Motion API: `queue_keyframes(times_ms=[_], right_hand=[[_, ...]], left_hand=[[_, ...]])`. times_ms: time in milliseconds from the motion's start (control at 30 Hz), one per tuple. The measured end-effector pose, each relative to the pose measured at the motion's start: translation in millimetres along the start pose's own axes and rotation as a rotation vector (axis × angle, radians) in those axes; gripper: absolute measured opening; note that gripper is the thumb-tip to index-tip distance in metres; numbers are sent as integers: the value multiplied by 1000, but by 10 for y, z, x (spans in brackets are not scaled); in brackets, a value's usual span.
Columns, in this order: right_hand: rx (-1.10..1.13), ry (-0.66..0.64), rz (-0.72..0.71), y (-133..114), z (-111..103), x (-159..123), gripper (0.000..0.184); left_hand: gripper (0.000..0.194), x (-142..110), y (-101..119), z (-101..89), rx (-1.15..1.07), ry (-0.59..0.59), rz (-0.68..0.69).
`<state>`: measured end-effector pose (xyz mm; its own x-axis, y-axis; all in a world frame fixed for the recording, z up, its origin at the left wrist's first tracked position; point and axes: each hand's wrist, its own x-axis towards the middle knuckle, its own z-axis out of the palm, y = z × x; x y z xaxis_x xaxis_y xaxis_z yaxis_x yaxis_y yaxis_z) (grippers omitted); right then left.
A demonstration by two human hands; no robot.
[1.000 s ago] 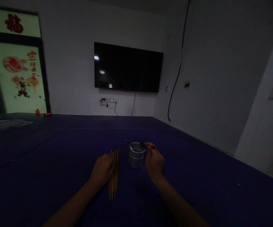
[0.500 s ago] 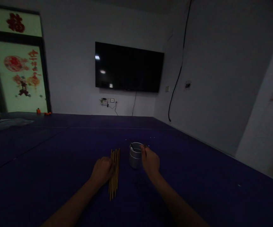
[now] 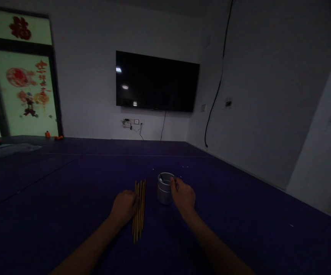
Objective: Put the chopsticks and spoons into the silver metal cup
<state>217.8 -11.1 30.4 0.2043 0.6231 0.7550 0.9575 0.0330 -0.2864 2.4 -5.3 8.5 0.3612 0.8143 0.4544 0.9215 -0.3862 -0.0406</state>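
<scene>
Several thin tan sticks, chopstick-like point(image 3: 139, 214), lie side by side on the dark purple surface point(image 3: 76, 206). My left hand point(image 3: 124, 206) rests against their left side with curled fingers. Its fingertips are hidden, so I cannot tell whether it grips a stick. To the right of the sticks a grey metal cup point(image 3: 164, 194) stands upright, with a thin dark piece point(image 3: 161, 177) leaning inside against its left rim. My right hand point(image 3: 183, 195) is closed at the cup's right side, its thumb by the rim; the hand covers that side of the cup.
Small white specks point(image 3: 185, 167) lie beyond the cup. Far left are small orange objects point(image 3: 47, 134) and a crumpled pale sheet point(image 3: 7, 150). A black television point(image 3: 156, 82) hangs on the back wall, and a dark cable point(image 3: 214, 100) hangs along the right wall.
The whole view has shifted very slightly to the right. My right hand's fingers sit marginally lower at the cup's rim. My left hand, the sticks and the cup look unmoved.
</scene>
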Motion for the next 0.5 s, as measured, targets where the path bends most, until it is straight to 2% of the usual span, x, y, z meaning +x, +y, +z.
queue_keyframes(times_ms=[133, 367, 500], right_hand=[[7, -20, 26, -3, -13, 5, 47], [1, -124, 98, -42, -61, 18, 48], [47, -58, 99, -41, -69, 6, 49]], left_hand=[[27, -3, 6, -23, 11, -26, -12], [30, 7, 27, -49, 1, -159, -63], [31, 17, 23, -44, -9, -193, -68]])
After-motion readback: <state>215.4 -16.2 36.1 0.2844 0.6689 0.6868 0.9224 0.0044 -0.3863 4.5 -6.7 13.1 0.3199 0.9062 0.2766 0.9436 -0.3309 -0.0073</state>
